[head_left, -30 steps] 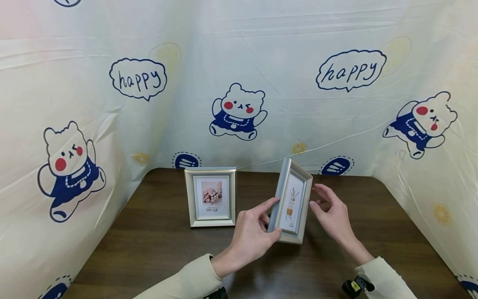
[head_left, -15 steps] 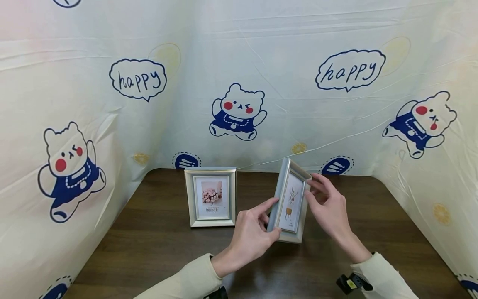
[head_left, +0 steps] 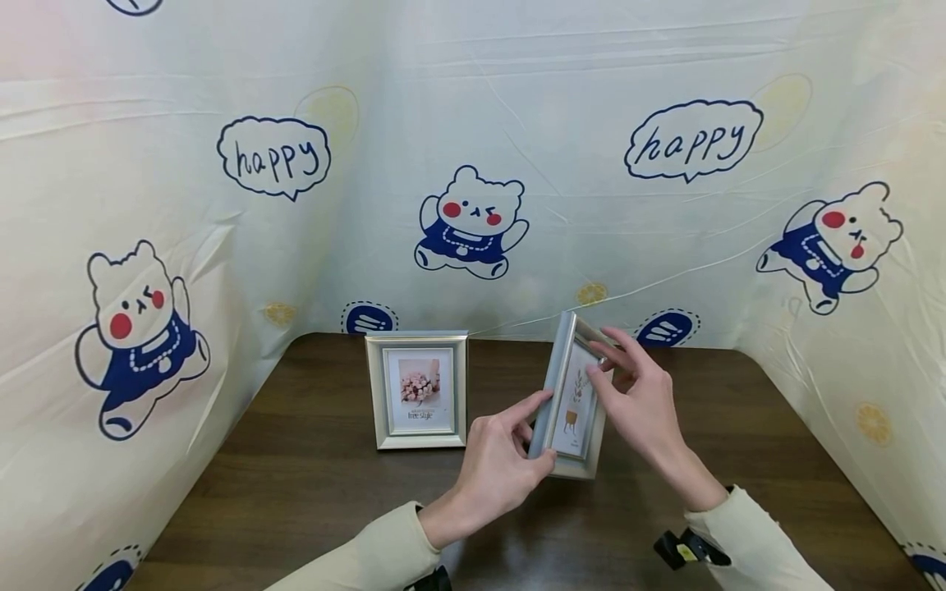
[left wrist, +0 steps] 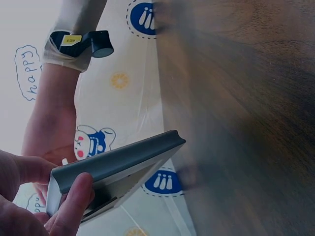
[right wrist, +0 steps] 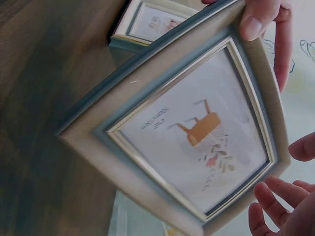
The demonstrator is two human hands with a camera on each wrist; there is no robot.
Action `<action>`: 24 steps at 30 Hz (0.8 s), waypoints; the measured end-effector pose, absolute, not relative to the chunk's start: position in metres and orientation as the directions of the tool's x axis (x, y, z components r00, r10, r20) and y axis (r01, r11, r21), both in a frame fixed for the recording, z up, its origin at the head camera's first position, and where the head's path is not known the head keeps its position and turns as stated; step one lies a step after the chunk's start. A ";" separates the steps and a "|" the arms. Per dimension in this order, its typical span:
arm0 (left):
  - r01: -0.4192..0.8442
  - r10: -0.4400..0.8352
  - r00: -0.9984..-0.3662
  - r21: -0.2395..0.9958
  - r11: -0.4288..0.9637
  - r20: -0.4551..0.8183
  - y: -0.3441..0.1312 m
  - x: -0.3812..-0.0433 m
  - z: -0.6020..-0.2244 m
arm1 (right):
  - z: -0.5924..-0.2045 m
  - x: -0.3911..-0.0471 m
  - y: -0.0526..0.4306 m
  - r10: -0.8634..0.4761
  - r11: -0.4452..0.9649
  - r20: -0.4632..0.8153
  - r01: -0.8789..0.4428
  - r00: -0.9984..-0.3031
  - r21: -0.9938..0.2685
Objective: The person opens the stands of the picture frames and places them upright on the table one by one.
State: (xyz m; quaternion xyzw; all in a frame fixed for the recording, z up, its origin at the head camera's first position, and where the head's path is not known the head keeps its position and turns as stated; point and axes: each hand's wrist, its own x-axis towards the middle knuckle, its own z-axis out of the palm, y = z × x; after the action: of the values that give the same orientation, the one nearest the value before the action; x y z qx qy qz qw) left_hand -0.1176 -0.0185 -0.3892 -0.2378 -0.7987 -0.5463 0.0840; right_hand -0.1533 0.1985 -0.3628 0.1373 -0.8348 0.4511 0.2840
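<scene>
A silver picture frame (head_left: 571, 443) with a potted-plant print is held tilted over the table. My left hand (head_left: 498, 464) grips it by its left side, thumb in front and fingers behind. In the left wrist view, fingers of the left hand (left wrist: 44, 196) wrap one end of the picture frame (left wrist: 118, 152), seen edge-on. My right hand (head_left: 639, 402) overlaps the frame's upper right side in the head view. The right wrist view has the right hand (right wrist: 283, 196) with thumb and fingers spread close at one corner of the picture frame (right wrist: 162, 211).
Left of the held frame, a second silver picture frame (head_left: 419, 390) with a pink-flower print stands upright on the dark wooden table (head_left: 310, 492). A pale printed curtain (head_left: 355, 238) surrounds the table at the back and both sides.
My right hand has moved left from beside the frame until it overlaps its upper right side. The left hand and the held frame have stayed nearly still; the standing frame has not moved.
</scene>
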 end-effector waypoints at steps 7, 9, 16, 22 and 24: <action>0.478 0.286 -0.871 0.824 0.305 0.400 -0.019 -0.118 -0.390 | -0.352 -0.154 0.190 0.008 0.523 0.605 -0.512 -0.796 -0.681; 0.485 0.284 -0.868 0.817 0.310 0.408 -0.018 -0.119 -0.390 | -0.350 -0.156 0.187 0.002 0.520 0.607 -0.517 -0.795 -0.680; 0.512 0.271 -0.856 0.793 0.332 0.440 -0.017 -0.119 -0.390 | -0.345 -0.160 0.182 -0.009 0.540 0.592 -0.502 -0.806 -0.676; 0.513 0.273 -0.856 0.793 0.330 0.439 -0.017 -0.118 -0.391 | -0.343 -0.161 0.181 -0.013 0.551 0.582 -0.491 -0.813 -0.674; 0.517 0.273 -0.854 0.786 0.339 0.443 -0.017 -0.118 -0.391 | -0.342 -0.162 0.181 -0.010 0.554 0.575 -0.483 -0.818 -0.678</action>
State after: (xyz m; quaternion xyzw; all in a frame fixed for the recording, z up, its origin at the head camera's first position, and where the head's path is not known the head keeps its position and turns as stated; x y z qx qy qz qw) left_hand -0.1183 -0.0167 -0.3907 -0.2437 -0.8098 -0.5208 0.1171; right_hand -0.1615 0.1806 -0.3423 0.1465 -0.8413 0.4487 0.2635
